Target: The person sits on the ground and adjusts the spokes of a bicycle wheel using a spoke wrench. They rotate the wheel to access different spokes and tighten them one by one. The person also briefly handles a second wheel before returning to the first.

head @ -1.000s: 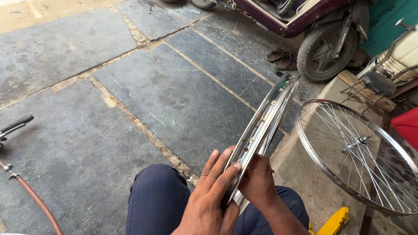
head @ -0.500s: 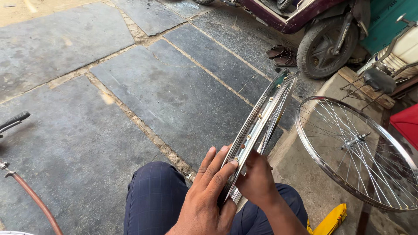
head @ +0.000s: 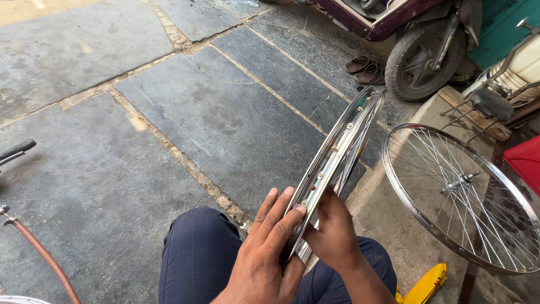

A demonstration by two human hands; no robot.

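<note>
I hold a bare bicycle rim (head: 337,152) on its edge, upright, with the near part above my lap and the far part pointing away over the stone floor (head: 169,112). My left hand (head: 264,253) lies flat against the outer side of the rim, fingers stretched and pressing, the thumb around the edge, so this grip is closed on the rim. My right hand (head: 334,236) is on the other side, also closed on the rim, with the fingers bent on the inner face. I think I hold it from two sides like this so that it does not wobble and I can look along the row of spoke holes with small nipples in it.

My knees in dark blue trousers (head: 197,253) are under the rim and support my arms.

Just to the right, a complete spoked wheel (head: 461,197) with a hub leans near a concrete step (head: 388,225), apart from my rim. Farther away stands a dark red scooter (head: 416,39), and a pair of sandals (head: 363,67) lies beside its tyre. At the left edge a reddish hose (head: 39,253) crosses the floor.
</note>
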